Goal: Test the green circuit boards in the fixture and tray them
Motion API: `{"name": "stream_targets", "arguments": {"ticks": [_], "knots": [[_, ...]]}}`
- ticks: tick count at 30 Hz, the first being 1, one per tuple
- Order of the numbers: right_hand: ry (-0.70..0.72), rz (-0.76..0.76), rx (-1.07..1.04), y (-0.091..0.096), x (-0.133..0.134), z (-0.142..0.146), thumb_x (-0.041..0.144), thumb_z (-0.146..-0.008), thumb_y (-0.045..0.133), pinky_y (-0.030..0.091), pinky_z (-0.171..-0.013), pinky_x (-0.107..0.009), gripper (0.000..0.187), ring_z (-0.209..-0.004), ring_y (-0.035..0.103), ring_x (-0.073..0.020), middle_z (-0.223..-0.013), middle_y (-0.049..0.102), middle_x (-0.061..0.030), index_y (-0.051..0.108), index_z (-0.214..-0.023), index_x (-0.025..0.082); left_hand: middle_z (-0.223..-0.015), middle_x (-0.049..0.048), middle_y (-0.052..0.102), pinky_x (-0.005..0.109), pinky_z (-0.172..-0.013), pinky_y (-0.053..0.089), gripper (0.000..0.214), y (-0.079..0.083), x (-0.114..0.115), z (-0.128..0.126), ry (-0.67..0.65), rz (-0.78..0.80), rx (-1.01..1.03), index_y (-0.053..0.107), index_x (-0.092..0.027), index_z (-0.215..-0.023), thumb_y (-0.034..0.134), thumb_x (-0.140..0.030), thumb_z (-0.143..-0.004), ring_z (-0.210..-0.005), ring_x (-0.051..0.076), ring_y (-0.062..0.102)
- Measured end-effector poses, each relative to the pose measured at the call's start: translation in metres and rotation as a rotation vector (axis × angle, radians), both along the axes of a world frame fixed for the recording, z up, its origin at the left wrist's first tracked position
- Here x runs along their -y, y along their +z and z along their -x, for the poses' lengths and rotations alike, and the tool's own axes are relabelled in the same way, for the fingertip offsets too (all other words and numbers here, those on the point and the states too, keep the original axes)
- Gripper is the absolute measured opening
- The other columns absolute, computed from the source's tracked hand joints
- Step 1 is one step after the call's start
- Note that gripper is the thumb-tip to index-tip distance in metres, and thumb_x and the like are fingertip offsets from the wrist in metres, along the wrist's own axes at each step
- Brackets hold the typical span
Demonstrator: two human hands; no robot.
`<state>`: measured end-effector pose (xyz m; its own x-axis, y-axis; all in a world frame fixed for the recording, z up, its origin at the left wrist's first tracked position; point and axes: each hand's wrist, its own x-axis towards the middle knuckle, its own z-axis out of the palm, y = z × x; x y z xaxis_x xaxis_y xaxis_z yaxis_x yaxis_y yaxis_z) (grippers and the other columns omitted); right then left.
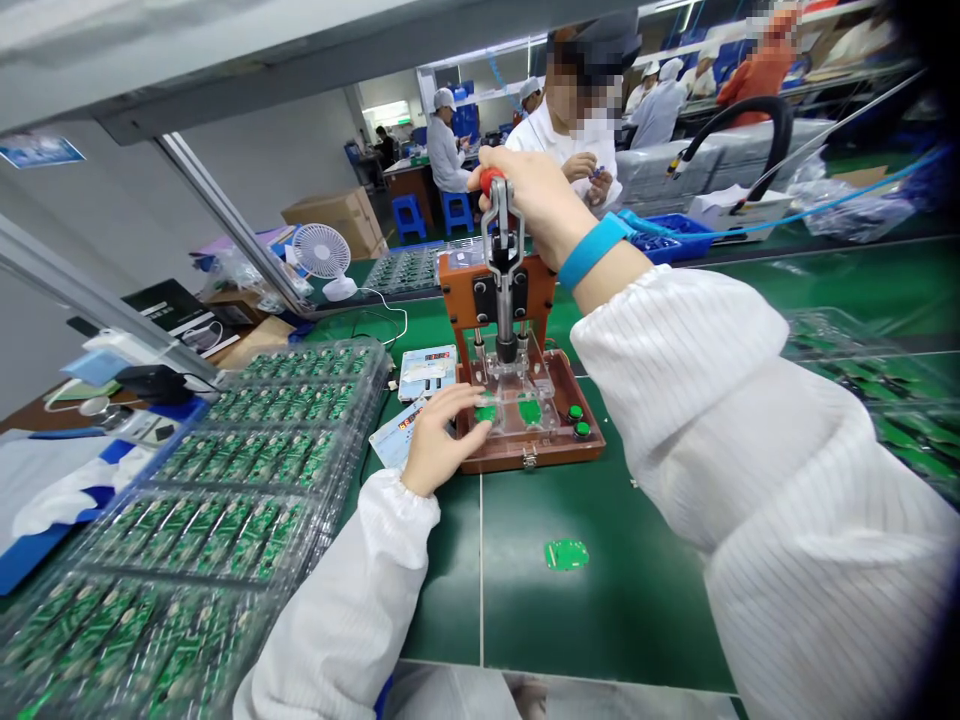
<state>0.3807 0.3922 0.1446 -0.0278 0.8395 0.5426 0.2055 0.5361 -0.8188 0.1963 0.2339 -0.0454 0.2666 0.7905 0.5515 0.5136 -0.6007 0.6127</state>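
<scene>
A brown test jig (525,445) stands on the green table mat, with a clear press plate over two small green circuit boards. My right hand (536,205) is closed round the red-tipped clamp lever (501,215) at the top of the jig. My left hand (439,440) rests at the jig's left front corner, fingertips touching the left green board (486,412); its fingers lie fairly flat. A second green board (529,410) sits beside it under the plate. One loose green board (566,554) lies on the mat in front of the jig.
Stacked clear trays of green boards (225,510) fill the left side; more trays (885,400) lie at right. Two small meter units (426,372) sit left of the jig. A white fan (324,255) stands behind. A person (581,120) works opposite; others sit farther back.
</scene>
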Motion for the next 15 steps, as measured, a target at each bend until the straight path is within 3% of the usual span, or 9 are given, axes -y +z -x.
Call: {"name": "stream_targets", "arguments": {"ticks": [2, 5, 11, 15], "knots": [[0.024, 0.112, -0.028, 0.005, 0.008, 0.001, 0.024, -0.106, 0.048, 0.048, -0.051, -0.016, 0.035, -0.05, 0.055, -0.0053, -0.058, 0.057, 0.0053, 0.065, -0.079, 0.008, -0.119, 0.0058, 0.073, 0.051, -0.111, 0.045, 0.019, -0.002, 0.0, 0.002, 0.014, 0.006, 0.053, 0.072, -0.023, -0.103, 0.07, -0.028, -0.085, -0.123, 0.026, 0.061], [0.02, 0.163, -0.064, 0.009, 0.018, 0.001, 0.027, -0.106, 0.05, 0.048, -0.054, -0.016, 0.035, -0.055, 0.055, -0.0059, -0.064, 0.055, 0.0046, 0.062, -0.079, 0.009, -0.12, 0.0052, 0.073, 0.051, -0.112, 0.044, 0.017, -0.004, 0.001, 0.0, -0.018, -0.002, -0.022, 0.072, -0.023, -0.101, 0.071, -0.026, -0.084, -0.126, 0.027, 0.058], [0.049, 0.154, -0.151, 0.01, 0.032, 0.004, 0.02, -0.106, 0.043, 0.039, -0.052, -0.016, 0.041, -0.052, 0.047, -0.0045, -0.058, 0.052, 0.0045, 0.06, -0.07, 0.011, -0.118, 0.0049, 0.074, 0.052, -0.108, 0.044, 0.013, -0.004, 0.005, -0.009, -0.007, -0.052, -0.146, 0.07, -0.022, -0.097, 0.069, -0.023, -0.084, -0.126, 0.029, 0.057], [0.045, 0.172, -0.175, 0.012, 0.037, 0.006, 0.016, -0.103, 0.043, 0.037, -0.05, -0.017, 0.044, -0.049, 0.044, -0.0037, -0.053, 0.052, 0.0053, 0.055, -0.06, 0.017, -0.129, 0.0062, 0.068, 0.054, -0.112, 0.04, 0.012, -0.003, 0.008, -0.01, -0.002, -0.106, -0.209, 0.068, -0.021, -0.097, 0.065, -0.021, -0.086, -0.134, 0.031, 0.05]]}}
